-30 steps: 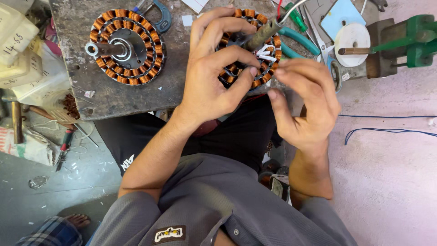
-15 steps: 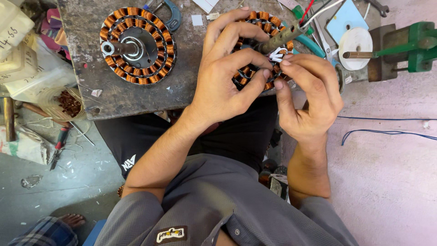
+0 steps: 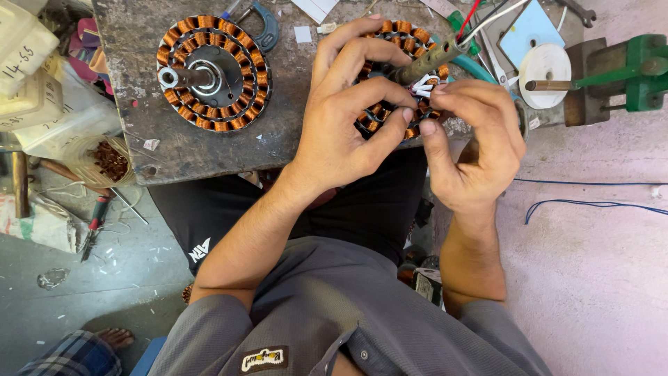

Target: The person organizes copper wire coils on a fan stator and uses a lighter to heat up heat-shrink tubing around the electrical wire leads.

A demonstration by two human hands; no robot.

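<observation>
The left hand (image 3: 348, 118) lies spread over a round motor stator ringed with copper-wound coils (image 3: 400, 76), which sits at the near right edge of the dark, scuffed metal worktop (image 3: 209, 150); its thumb presses the near rim and its fingers curl over the coils, so its grip is closed on the stator. The right hand (image 3: 476, 150) sits just beside it, thumb and fingertips pinched together on a small bunch of white sleeved wire ends (image 3: 421, 87) that rise from the stator close to its grey central shaft (image 3: 428, 63), so this grip is closed on the wire ends. The two hands nearly touch at the stator's right side. A second round copper-wound stator with a bright steel hub and shaft (image 3: 212, 73) lies flat on the left part of the worktop, well apart from the hands. Behind the held stator lie teal-handled pliers (image 3: 480, 66) and a pale blue card (image 3: 532, 28). To the right a white disc on a wooden spindle (image 3: 544, 66) stands in a green metal frame (image 3: 640, 73). A thin blue wire (image 3: 591, 204) trails over the pink floor (image 3: 598, 278).
</observation>
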